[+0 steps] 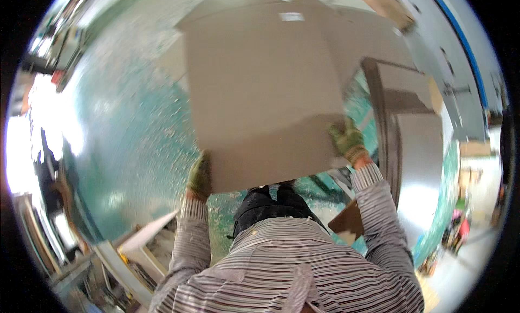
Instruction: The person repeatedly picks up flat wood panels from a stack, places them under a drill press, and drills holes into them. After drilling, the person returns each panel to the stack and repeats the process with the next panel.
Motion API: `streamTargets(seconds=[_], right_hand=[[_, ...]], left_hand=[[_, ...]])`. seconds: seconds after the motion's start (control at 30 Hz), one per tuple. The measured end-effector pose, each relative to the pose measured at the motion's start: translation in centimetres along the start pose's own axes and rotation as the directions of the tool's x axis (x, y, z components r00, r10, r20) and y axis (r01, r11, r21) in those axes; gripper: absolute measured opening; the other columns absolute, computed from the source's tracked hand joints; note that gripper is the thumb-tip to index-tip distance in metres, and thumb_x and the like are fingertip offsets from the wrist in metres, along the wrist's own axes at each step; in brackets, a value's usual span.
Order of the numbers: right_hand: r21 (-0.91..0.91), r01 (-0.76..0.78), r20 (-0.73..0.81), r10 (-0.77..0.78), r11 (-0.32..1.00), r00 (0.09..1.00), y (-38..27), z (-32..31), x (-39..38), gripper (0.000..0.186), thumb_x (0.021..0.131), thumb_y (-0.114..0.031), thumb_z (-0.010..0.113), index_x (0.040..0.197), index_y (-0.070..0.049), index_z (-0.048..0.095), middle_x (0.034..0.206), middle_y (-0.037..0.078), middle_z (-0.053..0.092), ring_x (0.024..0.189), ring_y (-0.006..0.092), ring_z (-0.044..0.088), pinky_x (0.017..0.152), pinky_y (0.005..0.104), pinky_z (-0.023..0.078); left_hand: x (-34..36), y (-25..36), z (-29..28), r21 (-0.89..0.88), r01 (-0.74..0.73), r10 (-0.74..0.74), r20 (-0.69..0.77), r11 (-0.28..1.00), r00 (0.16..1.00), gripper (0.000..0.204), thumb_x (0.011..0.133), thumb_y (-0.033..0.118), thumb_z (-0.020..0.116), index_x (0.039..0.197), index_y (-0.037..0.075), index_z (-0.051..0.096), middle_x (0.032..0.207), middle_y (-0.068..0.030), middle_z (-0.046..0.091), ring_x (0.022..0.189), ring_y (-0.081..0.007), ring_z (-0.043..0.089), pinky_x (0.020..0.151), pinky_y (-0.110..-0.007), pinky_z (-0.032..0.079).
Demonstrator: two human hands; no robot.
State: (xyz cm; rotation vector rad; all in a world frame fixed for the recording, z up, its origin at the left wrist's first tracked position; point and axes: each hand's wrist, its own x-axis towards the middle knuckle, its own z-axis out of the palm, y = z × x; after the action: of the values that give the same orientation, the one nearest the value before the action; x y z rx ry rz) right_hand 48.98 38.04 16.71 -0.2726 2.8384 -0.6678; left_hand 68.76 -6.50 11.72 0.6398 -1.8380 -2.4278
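Observation:
A large flat brown-grey board [260, 96] stretches away in front of my body, its near edge close to my waist. My left hand [200, 176], in a green glove, grips its left edge near the near corner, with most of the fingers hidden. On the opposite edge, my gloved right hand [348, 139] holds the board near its other near corner, some fingers showing over the surface. Two small white labels [291, 16] lie near the far end, which looks slightly blurred. Whether that end rests on anything, I cannot tell.
To the right stands a stack of similar boards [417, 150] with a shiny top. Green floor [141, 150] strewn with pale chips spreads to the left. Wooden frames and offcuts [127, 264] sit at lower left. A brown piece [346, 221] lies by my right forearm.

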Motion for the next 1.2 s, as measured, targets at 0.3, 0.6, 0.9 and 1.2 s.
streamTargets(seconds=[0.3, 0.6, 0.9, 1.2], right_hand=[[0.310, -0.182, 0.017, 0.186, 0.933, 0.982, 3.5, 2.4, -0.3, 0.042, 0.098, -0.040, 0.062, 0.118, -0.003, 0.063, 0.106, 0.019, 0.070, 0.097, 0.0360, 0.068, 0.083, 0.0429, 0.053], [0.176, -0.193, -0.005, 0.197, 0.965, 0.980, 1.9, 2.0, -0.2, 0.046, 0.102, -0.040, 0.056, 0.115, 0.003, 0.063, 0.102, 0.023, 0.069, 0.092, 0.0354, 0.066, 0.081, 0.0431, 0.052], [-0.043, -0.046, -0.015, 0.046, 0.998, 0.999, 5.8, 2.9, -0.1, 0.036, 0.103, -0.030, 0.054, 0.120, 0.001, 0.063, 0.104, 0.022, 0.069, 0.093, 0.0340, 0.067, 0.079, 0.0423, 0.053], [0.069, -0.074, -0.065, 0.079, 0.995, 0.995, 2.4, 1.0, -2.9, 0.025, 0.098, -0.020, 0.060, 0.116, -0.003, 0.063, 0.101, 0.019, 0.070, 0.087, 0.0330, 0.069, 0.072, 0.0397, 0.056]], left_hand=[[-2.8, 6.7, 14.7, 0.815, -0.548, 0.364, 0.459, 0.192, 0.810, 0.087, 0.088, 0.062, 0.055, 0.150, 0.002, 0.039, 0.159, -0.0204, 0.031, 0.150, -0.0373, 0.022, 0.124, -0.050, 0.011], [0.3, 2.3, 1.9, 0.974, -0.130, 0.312, 0.183, -0.183, 0.932, 0.088, 0.091, 0.062, 0.048, 0.157, 0.008, 0.027, 0.164, -0.0138, 0.022, 0.153, -0.0324, 0.013, 0.124, -0.052, 0.004], [-0.1, 3.3, -18.5, 0.293, 0.236, -0.005, -0.618, 0.927, 0.786, 0.072, 0.092, 0.059, 0.060, 0.137, 0.003, 0.055, 0.130, -0.0184, 0.062, 0.119, -0.0327, 0.059, 0.103, -0.043, 0.044], [5.3, 3.2, 2.3, -0.035, 0.070, -0.076, -0.243, 0.997, 0.967, 0.027, 0.097, 0.022, 0.067, 0.111, -0.001, 0.063, 0.096, -0.0115, 0.068, 0.081, -0.0168, 0.065, 0.069, -0.034, 0.055]])
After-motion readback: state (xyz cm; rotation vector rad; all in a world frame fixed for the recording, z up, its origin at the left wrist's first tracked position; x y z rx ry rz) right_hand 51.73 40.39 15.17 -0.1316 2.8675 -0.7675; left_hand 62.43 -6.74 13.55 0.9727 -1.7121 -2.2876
